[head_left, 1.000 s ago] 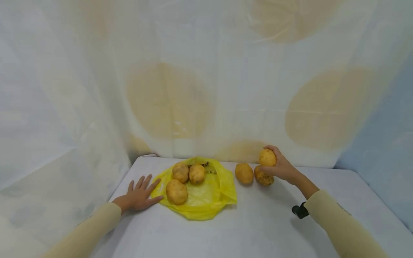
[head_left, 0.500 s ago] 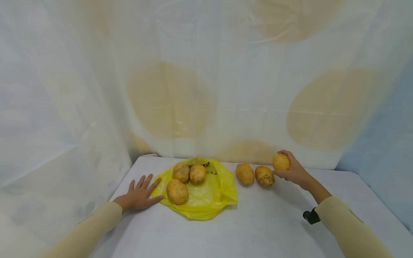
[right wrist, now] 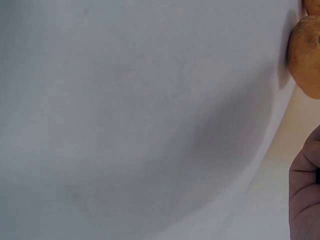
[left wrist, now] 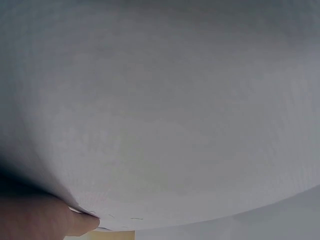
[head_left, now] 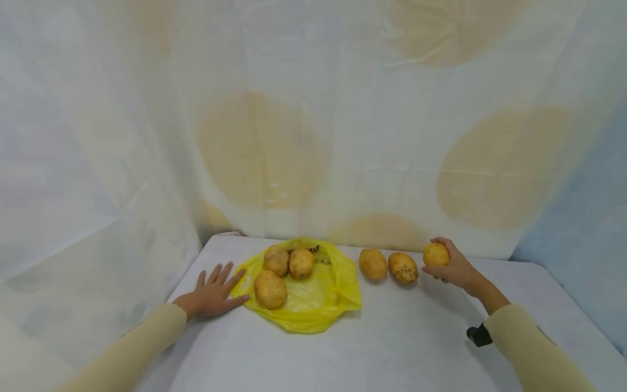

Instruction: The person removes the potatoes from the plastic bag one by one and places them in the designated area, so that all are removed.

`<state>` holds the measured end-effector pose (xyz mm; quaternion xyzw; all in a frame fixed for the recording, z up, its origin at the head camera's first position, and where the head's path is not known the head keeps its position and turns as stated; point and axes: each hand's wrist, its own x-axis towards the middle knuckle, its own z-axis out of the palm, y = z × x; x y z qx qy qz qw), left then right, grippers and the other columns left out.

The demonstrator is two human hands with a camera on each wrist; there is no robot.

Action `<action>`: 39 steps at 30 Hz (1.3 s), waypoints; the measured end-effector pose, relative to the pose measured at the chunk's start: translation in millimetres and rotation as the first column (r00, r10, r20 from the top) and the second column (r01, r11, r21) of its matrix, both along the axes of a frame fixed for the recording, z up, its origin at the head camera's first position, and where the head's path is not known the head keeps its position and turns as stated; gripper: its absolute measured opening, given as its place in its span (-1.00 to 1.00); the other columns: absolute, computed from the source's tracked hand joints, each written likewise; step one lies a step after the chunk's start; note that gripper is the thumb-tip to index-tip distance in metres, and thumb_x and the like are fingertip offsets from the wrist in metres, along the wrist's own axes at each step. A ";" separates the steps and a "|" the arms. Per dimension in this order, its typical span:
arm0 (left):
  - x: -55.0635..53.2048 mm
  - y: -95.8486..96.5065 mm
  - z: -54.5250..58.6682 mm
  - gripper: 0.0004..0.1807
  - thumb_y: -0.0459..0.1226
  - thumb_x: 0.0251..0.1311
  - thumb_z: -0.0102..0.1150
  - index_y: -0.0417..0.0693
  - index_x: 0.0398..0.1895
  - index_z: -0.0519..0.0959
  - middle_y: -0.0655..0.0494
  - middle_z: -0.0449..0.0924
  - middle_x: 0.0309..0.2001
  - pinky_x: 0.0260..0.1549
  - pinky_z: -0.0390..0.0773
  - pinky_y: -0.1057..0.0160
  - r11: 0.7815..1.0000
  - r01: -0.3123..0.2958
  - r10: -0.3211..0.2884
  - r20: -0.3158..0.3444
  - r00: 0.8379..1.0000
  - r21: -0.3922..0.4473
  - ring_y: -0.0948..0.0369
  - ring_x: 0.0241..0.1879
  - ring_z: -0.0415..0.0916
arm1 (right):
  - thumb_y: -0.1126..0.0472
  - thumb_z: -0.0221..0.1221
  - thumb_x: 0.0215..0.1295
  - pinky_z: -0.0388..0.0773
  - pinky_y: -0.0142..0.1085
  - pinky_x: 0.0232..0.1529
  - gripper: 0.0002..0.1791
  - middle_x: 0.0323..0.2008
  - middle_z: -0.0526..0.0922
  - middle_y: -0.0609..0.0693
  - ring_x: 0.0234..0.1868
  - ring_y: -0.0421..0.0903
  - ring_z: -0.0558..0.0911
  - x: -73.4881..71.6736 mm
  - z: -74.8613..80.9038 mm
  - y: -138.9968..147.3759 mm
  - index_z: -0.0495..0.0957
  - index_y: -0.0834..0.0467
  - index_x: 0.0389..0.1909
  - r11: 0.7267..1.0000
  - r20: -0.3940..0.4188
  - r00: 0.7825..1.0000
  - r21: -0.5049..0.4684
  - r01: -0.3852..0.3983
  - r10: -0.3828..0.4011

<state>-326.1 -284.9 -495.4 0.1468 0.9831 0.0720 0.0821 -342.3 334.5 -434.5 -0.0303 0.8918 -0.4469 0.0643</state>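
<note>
"Two hands, so what is the left one doing?"

"My left hand (head_left: pixel 209 298) is spread with its back up and fingers straight, gripping nothing. Its thumb and index finger reach the closest edge of a yellow plastic bag (head_left: pixel 317 300), and a pale sleeve (head_left: pixel 129 343) runs back from the wrist"

"What sits on the bag?"

"A large potato (head_left: pixel 270 289) just right of that thumb and index finger, a brownish potato (head_left: pixel 276 260) beyond it, and a rounder potato (head_left: pixel 301 263) beside those, farther from the hand. On the plastic or inside its mouth, I cannot tell"

"And between the bag and your right hand?"

"Two more on the white tabletop (head_left: pixel 352 354), side by side: a smooth potato (head_left: pixel 373 265), then a speckled potato (head_left: pixel 404 268) just left of my right thumb"

"The right hand itself?"

"My right hand (head_left: pixel 456 269) grips a small potato (head_left: pixel 436 254) at its left side, thumb nearer me, fingers curled round the far side. A black object (head_left: pixel 479 335) sits at the cuff behind the hand"
</note>
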 end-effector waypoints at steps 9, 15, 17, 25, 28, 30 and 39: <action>1.7 -0.4 -0.2 -0.02 0.43 0.25 -0.19 0.11 0.59 -0.01 -0.27 -0.26 0.58 0.30 -0.41 -0.48 1.000 0.009 -0.009 0.003 1.000 0.010 -0.34 0.52 -0.32 | 0.00 0.32 0.25 0.51 -0.25 -0.36 0.02 0.04 0.33 0.29 -0.27 0.00 0.52 -1.4 -15.6 8.0 -0.20 0.07 0.49 1.000 0.069 0.998 0.020 0.005 -0.006; 3.4 1.2 1.2 -0.02 0.44 0.24 -0.20 0.13 0.59 -0.02 -0.26 -0.27 0.58 0.30 -0.42 -0.47 1.000 0.003 -0.003 0.012 1.000 0.011 -0.33 0.52 -0.33 | -0.04 0.32 0.25 0.51 -0.24 -0.33 0.11 0.03 0.32 0.29 -0.25 0.00 0.50 -1.6 -20.8 10.7 -0.32 0.09 0.49 0.999 0.107 0.994 0.044 0.023 -0.027; 3.2 1.8 1.3 -0.02 0.43 0.25 -0.19 0.11 0.59 0.00 -0.28 -0.26 0.58 0.30 -0.40 -0.48 1.000 0.005 -0.005 0.011 1.000 0.014 -0.35 0.52 -0.32 | -0.07 0.32 0.25 0.50 -0.22 -0.31 0.14 0.06 0.30 0.32 -0.20 0.03 0.48 -0.3 -20.8 10.6 -0.35 0.12 0.49 0.998 0.118 0.992 0.065 0.026 -0.034; -0.7 -1.5 -6.0 0.01 0.48 0.21 -0.25 0.14 0.59 -0.04 -0.22 -0.31 0.59 0.31 -0.46 -0.45 1.000 -0.004 0.004 0.014 1.000 0.006 -0.31 0.53 -0.36 | -0.11 0.30 0.23 0.47 -0.13 -0.09 0.08 0.20 0.23 0.39 0.07 0.23 0.41 1.8 -23.2 14.1 -0.23 0.16 0.47 0.987 0.091 0.995 0.159 0.013 -0.027; 0.4 0.0 -0.9 -0.01 0.45 0.24 -0.22 0.11 0.59 -0.02 -0.24 -0.29 0.59 0.31 -0.43 -0.47 1.000 0.002 -0.002 0.006 1.000 0.007 -0.33 0.53 -0.34 | -0.12 0.30 0.22 0.47 -0.04 -0.06 0.05 0.21 0.24 0.40 0.09 0.25 0.39 3.3 -23.3 16.0 -0.14 0.16 0.48 0.983 0.084 0.996 0.185 -0.007 -0.009; 2.3 2.1 5.0 -0.03 0.42 0.27 -0.20 0.11 0.59 -0.02 -0.26 -0.28 0.58 0.31 -0.40 -0.47 1.000 0.004 -0.004 0.007 1.000 0.000 -0.33 0.52 -0.33 | -0.16 0.30 0.20 0.46 0.00 -0.06 0.04 0.21 0.23 0.40 0.10 0.27 0.37 4.6 -21.7 16.0 -0.10 0.13 0.49 0.978 0.088 0.996 0.208 -0.010 -0.008; 5.1 4.4 11.4 -0.05 0.38 0.29 -0.17 0.09 0.59 -0.01 -0.28 -0.26 0.58 0.31 -0.38 -0.48 1.000 0.002 -0.002 0.017 1.000 0.001 -0.35 0.52 -0.32 | -0.18 0.27 0.22 0.44 0.16 0.06 0.11 0.30 0.18 0.46 0.17 0.33 0.37 3.3 -20.2 14.5 -0.15 0.22 0.53 0.977 0.082 0.997 0.214 -0.021 0.004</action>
